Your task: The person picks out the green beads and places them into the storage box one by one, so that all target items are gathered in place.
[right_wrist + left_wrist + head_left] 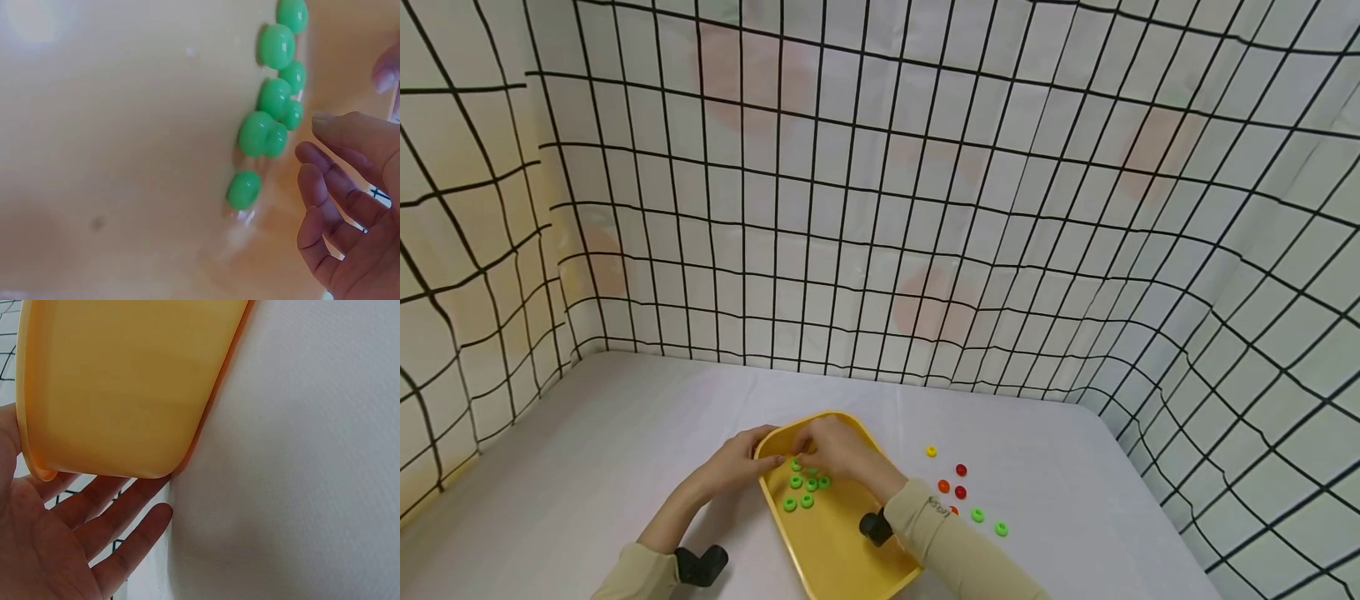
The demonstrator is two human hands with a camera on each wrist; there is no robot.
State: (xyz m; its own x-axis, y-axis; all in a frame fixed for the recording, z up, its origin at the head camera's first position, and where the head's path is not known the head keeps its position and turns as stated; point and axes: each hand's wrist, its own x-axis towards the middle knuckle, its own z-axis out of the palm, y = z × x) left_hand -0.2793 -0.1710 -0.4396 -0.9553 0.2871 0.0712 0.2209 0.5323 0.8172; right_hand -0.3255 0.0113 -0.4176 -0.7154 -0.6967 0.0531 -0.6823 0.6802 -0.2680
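Observation:
A yellow tray (842, 533) stands on the white table. My left hand (737, 460) holds its far left corner, thumb over the rim. In the left wrist view, the other fingers of the left hand (94, 525) spread along the outside of the tray wall (125, 394). Several round green beads (807, 500) lie inside, towards the far left. Over the far end of the tray is my right hand (835, 450). The right wrist view shows that hand (356, 194) loosely curled with nothing between thumb and fingers, close beside the row of green beads (255, 133).
On the table right of the tray lie a yellow bead (931, 451), red beads (961, 470), orange beads (943, 486) and green beads (977, 515). White walls with a black grid (865, 208) stand behind and at both sides of the table (1052, 467).

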